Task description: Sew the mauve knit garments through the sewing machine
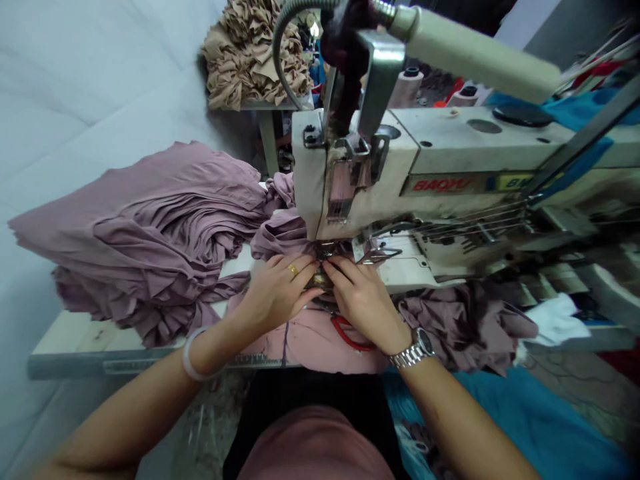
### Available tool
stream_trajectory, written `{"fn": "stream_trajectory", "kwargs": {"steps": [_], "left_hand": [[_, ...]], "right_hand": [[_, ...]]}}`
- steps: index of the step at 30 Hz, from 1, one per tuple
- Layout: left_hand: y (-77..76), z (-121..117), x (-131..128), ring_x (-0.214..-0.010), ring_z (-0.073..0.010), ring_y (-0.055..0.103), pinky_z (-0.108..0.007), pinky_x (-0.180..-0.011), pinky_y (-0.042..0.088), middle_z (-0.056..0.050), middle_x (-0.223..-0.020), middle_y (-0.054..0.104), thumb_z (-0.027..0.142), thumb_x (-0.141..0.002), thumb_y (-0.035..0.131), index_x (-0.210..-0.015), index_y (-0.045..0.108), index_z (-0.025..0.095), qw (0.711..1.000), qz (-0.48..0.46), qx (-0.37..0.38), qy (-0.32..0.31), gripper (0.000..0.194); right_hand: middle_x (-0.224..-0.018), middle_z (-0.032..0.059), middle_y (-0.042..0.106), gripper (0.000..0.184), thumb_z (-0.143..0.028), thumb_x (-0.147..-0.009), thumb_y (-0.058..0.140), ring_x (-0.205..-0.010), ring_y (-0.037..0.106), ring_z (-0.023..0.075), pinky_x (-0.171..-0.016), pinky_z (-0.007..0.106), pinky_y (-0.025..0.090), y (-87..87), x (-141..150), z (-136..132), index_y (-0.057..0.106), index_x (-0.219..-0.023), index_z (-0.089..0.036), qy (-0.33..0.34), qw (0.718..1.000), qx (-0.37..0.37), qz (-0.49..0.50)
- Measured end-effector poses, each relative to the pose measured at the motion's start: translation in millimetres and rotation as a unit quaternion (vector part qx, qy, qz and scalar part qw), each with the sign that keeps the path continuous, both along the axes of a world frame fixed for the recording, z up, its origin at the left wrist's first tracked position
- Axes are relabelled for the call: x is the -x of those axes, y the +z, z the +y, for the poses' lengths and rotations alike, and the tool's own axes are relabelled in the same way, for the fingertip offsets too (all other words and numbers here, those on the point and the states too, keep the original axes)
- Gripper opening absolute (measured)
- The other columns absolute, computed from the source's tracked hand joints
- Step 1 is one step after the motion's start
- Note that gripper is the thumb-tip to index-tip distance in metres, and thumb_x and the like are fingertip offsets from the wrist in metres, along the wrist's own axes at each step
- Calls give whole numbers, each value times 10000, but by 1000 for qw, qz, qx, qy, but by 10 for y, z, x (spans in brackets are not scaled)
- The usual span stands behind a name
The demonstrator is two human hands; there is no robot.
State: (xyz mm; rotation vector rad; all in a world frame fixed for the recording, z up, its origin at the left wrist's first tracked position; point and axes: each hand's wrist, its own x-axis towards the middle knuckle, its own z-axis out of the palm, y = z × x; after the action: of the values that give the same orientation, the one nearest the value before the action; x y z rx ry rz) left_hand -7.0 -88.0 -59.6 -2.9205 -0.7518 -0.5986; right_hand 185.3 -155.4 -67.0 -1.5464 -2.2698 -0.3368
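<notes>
Under the needle area of a white sewing machine, mauve fabric runs back behind the presser foot. My left hand, with a gold ring, has its fingers bent onto the cloth just left of the foot; its thumb points inward. From the other side my right hand brings its fingertips to the same spot, almost touching the left ones. Both hands seem to hold the fabric edge, mostly hidden beneath the fingers. Red-handled scissors lie by my right wrist on a pink cloth.
A tall stack of mauve cut pieces covers the table's left side. More crumpled mauve cloth lies at right, beside a white cloth. A lamp juts over the machine. Beige pieces are heaped behind.
</notes>
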Motion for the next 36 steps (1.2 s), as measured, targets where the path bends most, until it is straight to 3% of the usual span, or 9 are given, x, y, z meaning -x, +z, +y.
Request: {"fn": "stream_trajectory", "kwargs": {"steps": [5,12,21,28,30,32,34,36], "left_hand": [[7,0,-2,-1117,-264,578,-393,-921,444,-136,-1230,625,358,-958,534,-1207,579,88,1000,-6,-2,-4,370],[-30,8,-1,-1129,-273,575,-405,-932,445,-140,-1246,618,377,-963,522,-1215,576,97,1000,-9,13,-2,381],[-31,15,-3,-1104,-283,587,-430,-925,473,-148,-1216,627,353,-956,535,-1203,574,91,1000,-21,2,-11,362],[5,-61,-21,-1069,-274,604,-393,-902,514,-170,-1157,632,332,-943,557,-1178,553,66,998,-47,11,-42,355],[103,103,32,-1034,-235,621,-342,-870,520,-139,-1111,644,362,-952,540,-1147,568,98,994,-64,76,-56,330],[224,455,151,-939,-183,639,-288,-821,513,-96,-1032,663,346,-969,496,-1096,592,132,984,-95,145,-37,266],[317,943,329,-917,-184,634,-295,-826,494,-104,-1023,667,262,-972,431,-1126,591,114,981,-114,132,84,266],[357,1444,522,-1052,-247,601,-338,-894,461,-144,-1151,637,194,-864,547,-1135,618,106,979,-17,89,182,294]], "right_hand": [[-1256,145,586,367,-139,-923,472,-1096,482,267,-903,409,448,15,51,-10,581,-1266,-67,-16,999,0,-37],[-1295,123,576,385,-139,-943,439,-1122,475,238,-948,405,440,-56,-7,-26,552,-1308,-94,3,1000,18,23],[-1278,137,582,391,-139,-938,442,-1102,493,265,-905,417,470,11,52,-33,552,-1307,-69,-9,999,11,-32],[-1253,197,591,359,-118,-914,483,-1102,527,254,-929,362,478,-9,-90,-6,574,-1237,10,89,990,-47,-99],[-1168,163,637,325,-137,-911,496,-1023,561,225,-901,341,479,11,-242,37,607,-1199,-34,109,990,-48,-80],[-967,119,677,271,-156,-909,489,-920,582,208,-866,341,475,57,-423,135,653,-1113,-87,85,995,-31,-51],[-888,119,674,209,-170,-898,492,-900,591,212,-835,336,470,112,-597,293,685,-951,-112,37,999,11,-36],[-779,108,662,213,-174,-908,491,-805,600,188,-769,309,474,157,-735,486,670,-811,-109,-10,998,55,-28]]}}
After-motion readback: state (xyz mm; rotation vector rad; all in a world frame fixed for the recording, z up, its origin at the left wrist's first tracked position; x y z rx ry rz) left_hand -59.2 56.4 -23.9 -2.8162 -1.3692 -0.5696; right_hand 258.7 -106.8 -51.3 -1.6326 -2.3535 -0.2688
